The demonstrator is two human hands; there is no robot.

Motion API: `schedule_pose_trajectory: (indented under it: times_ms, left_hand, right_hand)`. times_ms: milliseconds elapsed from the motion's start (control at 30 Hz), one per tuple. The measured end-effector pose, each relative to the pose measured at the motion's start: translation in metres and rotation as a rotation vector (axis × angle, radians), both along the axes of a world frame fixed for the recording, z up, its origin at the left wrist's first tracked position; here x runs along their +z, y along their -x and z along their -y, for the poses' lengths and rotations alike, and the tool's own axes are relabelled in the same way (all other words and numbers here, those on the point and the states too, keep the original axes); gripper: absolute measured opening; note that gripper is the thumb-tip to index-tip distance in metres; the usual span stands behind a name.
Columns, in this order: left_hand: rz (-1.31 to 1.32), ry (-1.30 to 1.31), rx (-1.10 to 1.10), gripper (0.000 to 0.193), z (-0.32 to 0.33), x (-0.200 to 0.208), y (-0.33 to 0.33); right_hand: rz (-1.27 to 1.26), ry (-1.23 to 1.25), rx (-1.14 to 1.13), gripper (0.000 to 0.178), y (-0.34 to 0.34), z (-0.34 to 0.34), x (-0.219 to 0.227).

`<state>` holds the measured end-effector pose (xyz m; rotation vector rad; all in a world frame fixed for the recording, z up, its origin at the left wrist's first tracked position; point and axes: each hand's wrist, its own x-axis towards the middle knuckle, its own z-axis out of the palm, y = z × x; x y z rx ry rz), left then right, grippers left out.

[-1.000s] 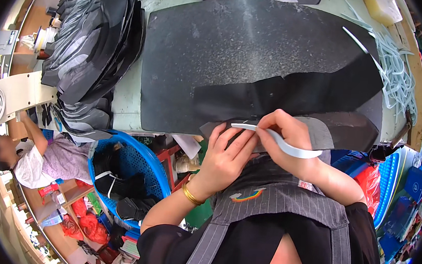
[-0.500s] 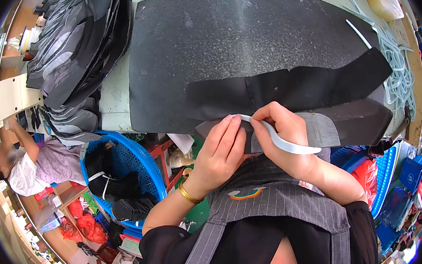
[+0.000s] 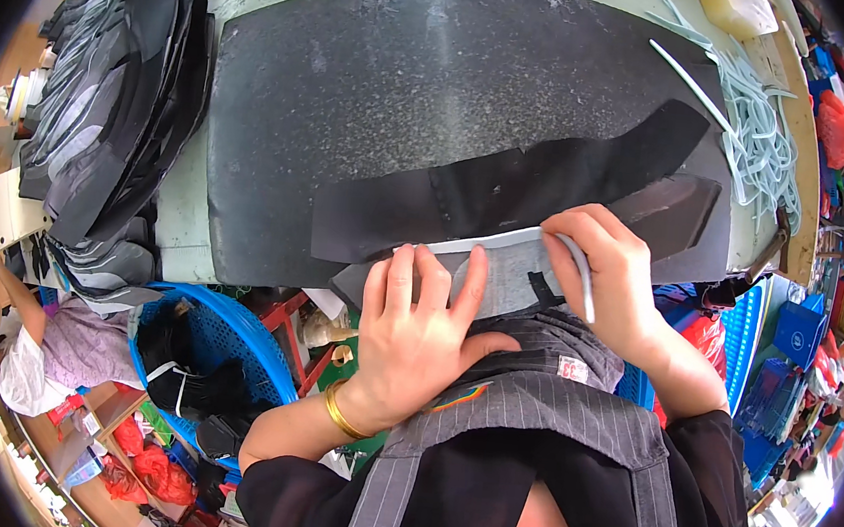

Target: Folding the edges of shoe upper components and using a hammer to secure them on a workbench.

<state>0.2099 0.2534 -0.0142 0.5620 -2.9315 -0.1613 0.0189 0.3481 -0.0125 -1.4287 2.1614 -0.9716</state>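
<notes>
A narrow white strip (image 3: pixel 499 239) runs along the seam between a long black panel (image 3: pixel 540 178) and a grey panel (image 3: pixel 506 279), near the front of a dark board (image 3: pixel 357 87). My left hand (image 3: pixel 401 327) lies palm down with its fingers spread. Its fingertips press at the strip and the grey panel's edge. At the other end, my right hand (image 3: pixel 612 275) pinches the strip between thumb and fingers, and the loose tail hangs down beside the palm. Part of the grey panel is hidden under my left fingers.
Tangled pale strips (image 3: pixel 770 133) lie right of the board, near a yellowish block (image 3: pixel 735 10). At the left is a stack of dark and grey cut pieces (image 3: pixel 119 117). Below it stands a blue basket (image 3: pixel 269 351) holding black pieces. Another person (image 3: pixel 89 345) sits farther left.
My left hand has opened from a pinch and lies spread. My right hand has slid right along the strip, and a longer stretch of it now lies straight on the seam.
</notes>
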Motion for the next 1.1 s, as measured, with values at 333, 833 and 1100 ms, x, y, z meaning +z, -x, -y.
schedule_pose_trajectory:
  times_ms: [333, 833, 1100]
  left_hand:
    - [-0.064, -0.02, -0.325, 0.062, 0.012, 0.006, 0.044]
    - [-0.068, -0.084, -0.235, 0.08, -0.027, 0.01, 0.097]
    - [-0.012, 0.006, -0.226, 0.073, -0.035, 0.002, 0.094]
  right_hand:
    - [0.065, 0.08, -0.108, 0.013, 0.037, -0.024, 0.013]
    - [0.192, -0.112, -0.294, 0.019, 0.079, -0.031, -0.01]
    - [0.252, 0.034, -0.256, 0.012, 0.093, -0.038, -0.024]
